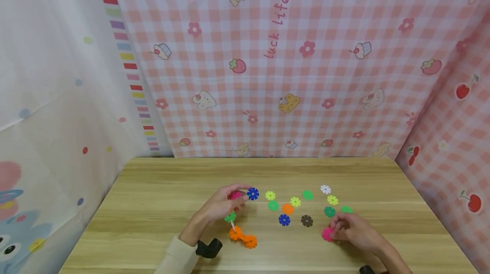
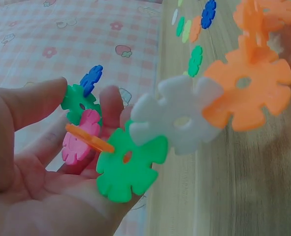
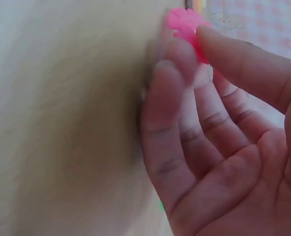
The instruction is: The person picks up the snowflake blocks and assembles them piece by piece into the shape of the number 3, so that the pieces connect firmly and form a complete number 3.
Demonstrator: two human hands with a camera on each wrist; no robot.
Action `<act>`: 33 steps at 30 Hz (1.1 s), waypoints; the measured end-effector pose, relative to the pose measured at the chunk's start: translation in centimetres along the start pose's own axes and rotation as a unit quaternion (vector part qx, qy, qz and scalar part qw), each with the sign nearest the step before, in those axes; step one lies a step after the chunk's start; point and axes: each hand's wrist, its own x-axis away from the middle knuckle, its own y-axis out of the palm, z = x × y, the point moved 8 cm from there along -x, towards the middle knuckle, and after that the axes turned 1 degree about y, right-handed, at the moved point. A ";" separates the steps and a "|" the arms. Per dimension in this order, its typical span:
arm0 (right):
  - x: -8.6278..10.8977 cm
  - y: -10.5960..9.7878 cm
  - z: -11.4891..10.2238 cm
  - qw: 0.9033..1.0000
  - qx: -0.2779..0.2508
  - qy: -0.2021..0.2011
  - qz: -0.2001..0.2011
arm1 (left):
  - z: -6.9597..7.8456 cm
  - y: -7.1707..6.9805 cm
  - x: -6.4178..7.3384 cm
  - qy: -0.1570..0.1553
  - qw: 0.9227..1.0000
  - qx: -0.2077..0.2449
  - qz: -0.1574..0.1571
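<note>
My left hand (image 1: 219,204) holds a chain of interlocked plastic snowflake discs. In the left wrist view the chain runs from a blue disc (image 2: 91,80) through a green disc (image 2: 76,104), a pink disc (image 2: 76,147), a thin edge-on orange disc (image 2: 88,137), another green disc (image 2: 140,172) and a white disc (image 2: 157,115) to orange discs (image 2: 268,93). The thumb touches the green disc near the blue end. On the right, my right hand (image 1: 356,232) pinches a loose pink snowflake disc (image 1: 327,234) between thumb and finger, low over the table.
Several loose discs lie between and beyond the hands, among them a dark blue disc (image 1: 284,220), a brown disc (image 1: 307,221), an orange disc (image 1: 288,209) and a white disc (image 1: 326,189). The wooden table (image 1: 172,180) meets checked cloth (image 1: 291,74) at the back.
</note>
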 end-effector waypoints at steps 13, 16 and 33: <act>-3.3 2.6 -6.2 0.995 -0.032 -0.067 0.065 | 0.8 0.6 0.3 0.011 0.999 -0.017 -0.024; -4.1 3.4 -7.4 0.992 -0.027 -0.085 0.091 | 1.0 0.8 0.4 0.013 0.999 -0.006 -0.032; -6.4 6.2 -11.1 0.973 0.020 -0.107 0.201 | 1.2 2.1 -0.1 0.004 0.998 0.037 -0.054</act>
